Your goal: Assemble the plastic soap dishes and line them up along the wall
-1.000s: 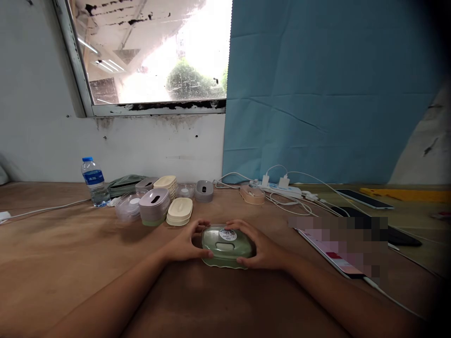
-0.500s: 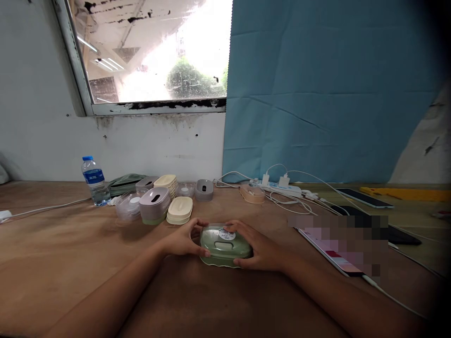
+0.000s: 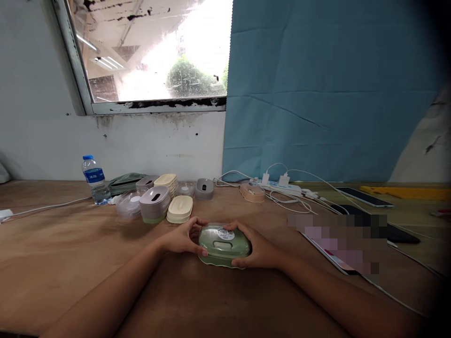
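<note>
Glossy green container (image 3: 218,256) shifted slightly left, rounded, wavy-edged, hands (image 3: 261,249) clasping its ends

The green box (image 3: 222,246) looks glossy, smooth plastic; the blue curtain (image 3: 317,89), matt cloth.

Both hands (image 3: 180,239) clasp a green container (image 3: 219,252).
</note>
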Demonstrator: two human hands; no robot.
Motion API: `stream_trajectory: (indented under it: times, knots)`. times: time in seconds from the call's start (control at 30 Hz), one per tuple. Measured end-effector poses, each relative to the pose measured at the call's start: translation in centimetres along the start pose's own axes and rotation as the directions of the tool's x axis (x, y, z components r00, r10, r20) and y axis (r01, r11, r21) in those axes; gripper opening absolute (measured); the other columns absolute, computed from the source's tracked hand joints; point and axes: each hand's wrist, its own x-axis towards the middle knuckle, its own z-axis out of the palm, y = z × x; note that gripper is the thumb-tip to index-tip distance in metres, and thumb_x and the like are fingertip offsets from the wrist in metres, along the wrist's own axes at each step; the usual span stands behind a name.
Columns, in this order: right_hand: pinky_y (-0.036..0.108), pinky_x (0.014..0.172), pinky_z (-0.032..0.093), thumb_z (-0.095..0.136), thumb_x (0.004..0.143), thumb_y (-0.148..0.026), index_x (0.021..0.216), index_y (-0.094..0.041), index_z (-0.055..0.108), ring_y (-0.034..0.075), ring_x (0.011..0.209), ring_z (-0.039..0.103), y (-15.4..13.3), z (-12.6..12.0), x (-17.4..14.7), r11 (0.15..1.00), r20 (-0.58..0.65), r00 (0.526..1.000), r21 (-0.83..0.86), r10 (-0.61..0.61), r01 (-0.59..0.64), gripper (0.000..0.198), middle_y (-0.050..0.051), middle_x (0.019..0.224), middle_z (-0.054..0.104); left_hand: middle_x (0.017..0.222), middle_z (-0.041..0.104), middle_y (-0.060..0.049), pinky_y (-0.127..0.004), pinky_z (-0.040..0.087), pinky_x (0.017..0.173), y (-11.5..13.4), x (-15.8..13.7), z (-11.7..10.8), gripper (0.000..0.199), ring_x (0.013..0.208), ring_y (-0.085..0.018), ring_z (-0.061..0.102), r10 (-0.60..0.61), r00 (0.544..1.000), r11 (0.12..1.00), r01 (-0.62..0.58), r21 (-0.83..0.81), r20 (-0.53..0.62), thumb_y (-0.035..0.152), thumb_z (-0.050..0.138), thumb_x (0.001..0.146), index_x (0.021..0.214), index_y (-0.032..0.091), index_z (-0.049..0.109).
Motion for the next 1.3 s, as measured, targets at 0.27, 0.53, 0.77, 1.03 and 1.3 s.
stream_trajectory:
  times: [0.27, 0.53, 0.77, 1.03, 1.3]
  knots:
    - [0.036, 0.091, 0.035, 0.072, 0.051, -0.036, 0.112, -0.024, 0.041, 0.026, 0.109, 0.042, -0.1, 0.3, -0.1, 0.973, -0.101, 0.971, -0.113, -0.215, 0.204, 0.07, 0.008, 0.117, 0.041, 0.121, 0.039, -0.009, -0.043, 0.025, 0.098, 1.2, -0.5, 0.7, 0.081, 0.117, -0.023, 0.036, 0.082, 0.996, 0.989, -0.086, 0.117, 0.04, 0.021, 0.076, 0.051, 0.117, 0.023, 0.028]
    - [0.038, 0.093, 0.034, 0.072, 0.052, -0.038, 0.114, -0.025, 0.041, 0.028, 0.115, 0.037, -0.9, -0.2, -0.5, 0.94, -0.073, 0.953, -0.2, -0.294, 0.275, 0.07, 0.009, 0.123, 0.037, 0.127, 0.031, -0.009, -0.042, 0.025, 0.099, 1.6, -0.8, 1.3, 0.088, 0.119, -0.025, 0.031, 0.128, 0.989, 0.983, -0.137, 0.124, 0.077, 0.021, 0.077, 0.048, 0.119, 0.024, 0.025]
    - [0.037, 0.09, 0.038, 0.073, 0.05, -0.036, 0.118, -0.025, 0.035, 0.026, 0.107, 0.044, -0.6, 0.1, -0.3, 0.986, -0.134, 0.979, -0.089, -0.15, 0.139, 0.079, 0.008, 0.117, 0.044, 0.128, 0.035, -0.01, -0.042, 0.021, 0.101, 1.1, -0.5, 0.6, 0.083, 0.12, -0.025, 0.03, 0.093, 0.995, 0.967, -0.096, 0.235, 0.025, 0.026, 0.074, 0.053, 0.123, 0.02, 0.03]
    - [0.037, 0.09, 0.039, 0.073, 0.052, -0.037, 0.12, -0.022, 0.033, 0.027, 0.109, 0.044, 0.0, 0.2, -0.1, 0.999, -0.067, 0.998, 0.04, -0.007, 0.01, 0.08, 0.009, 0.119, 0.043, 0.126, 0.04, -0.01, -0.043, 0.024, 0.099, 0.7, -0.5, 0.0, 0.076, 0.117, -0.027, 0.035, 0.023, 1.0, 0.947, -0.016, 0.321, -0.019, 0.032, 0.071, 0.058, 0.124, 0.019, 0.035]
    - [0.038, 0.091, 0.038, 0.072, 0.054, -0.039, 0.119, -0.022, 0.035, 0.027, 0.11, 0.042, 0.2, 0.3, 0.0, 0.997, -0.05, 0.998, 0.073, 0.038, -0.034, 0.076, 0.008, 0.121, 0.042, 0.133, 0.032, -0.01, -0.041, 0.024, 0.101, 0.4, -0.4, 0.2, 0.074, 0.121, -0.024, 0.031, 0.061, 0.998, 0.969, -0.052, 0.242, -0.033, 0.028, 0.069, 0.062, 0.125, 0.021, 0.031]
